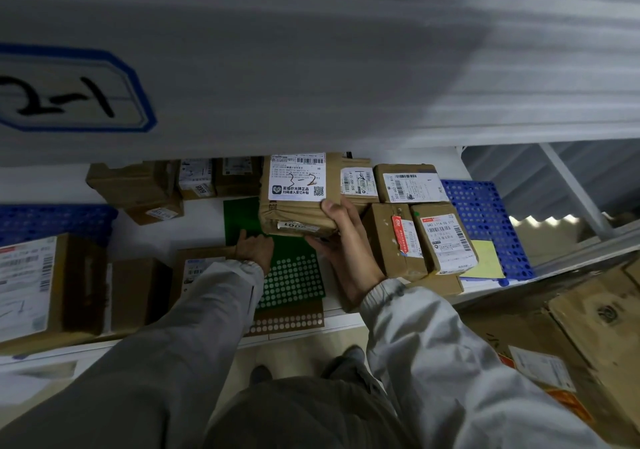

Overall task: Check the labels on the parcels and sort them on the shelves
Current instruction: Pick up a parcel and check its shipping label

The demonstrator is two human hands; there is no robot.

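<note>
Right hand (341,240) is clamping the brown parcel (299,194) from its right edge, label up, over the green mat (294,282) mid-shelf; left hand (254,249) is lying open-fingered just below-left, touching nothing I can tell.

Upper shelf (311,67) hides the rear parcels' (221,171) tops.

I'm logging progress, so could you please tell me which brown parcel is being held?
The brown paper-wrapped parcel over the green perforated mat, gripped by the right hand; the others rest untouched.
</note>
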